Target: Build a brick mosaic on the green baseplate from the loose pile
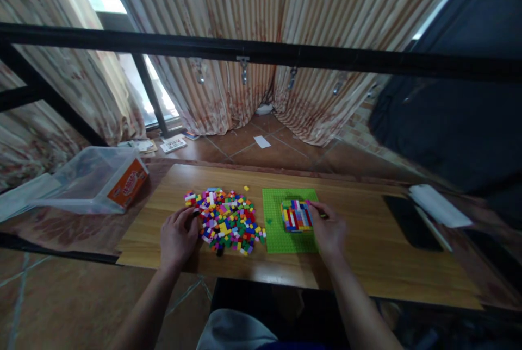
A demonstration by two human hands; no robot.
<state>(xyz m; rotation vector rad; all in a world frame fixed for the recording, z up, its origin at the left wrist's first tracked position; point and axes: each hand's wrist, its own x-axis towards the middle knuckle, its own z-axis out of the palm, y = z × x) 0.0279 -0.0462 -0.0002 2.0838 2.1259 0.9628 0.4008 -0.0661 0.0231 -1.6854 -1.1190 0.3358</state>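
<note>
A loose heap of small, multicoloured toy building bricks (pixel 230 222) is spread over the wooden table. At its left edge is my left hand (pixel 179 236), fingers closed, with a small black brick (pixel 196 212) at the tips. To the right of the heap lies a green studded baseplate (pixel 277 238), carrying a low rectangular build of striped coloured bricks (pixel 297 217). My right hand (pixel 329 230) is pinched at the build's upper right corner, a small pink brick (pixel 308 202) at its fingertips. The fingers and palm cover part of the baseplate's right side.
A clear plastic box (pixel 89 176) with an orange label stands at the left. On the right are a flat black object (pixel 410 222) and a white bundle (pixel 438 206). A dark metal rail (pixel 261 52) with clips crosses in front of striped curtains (pixel 244 7).
</note>
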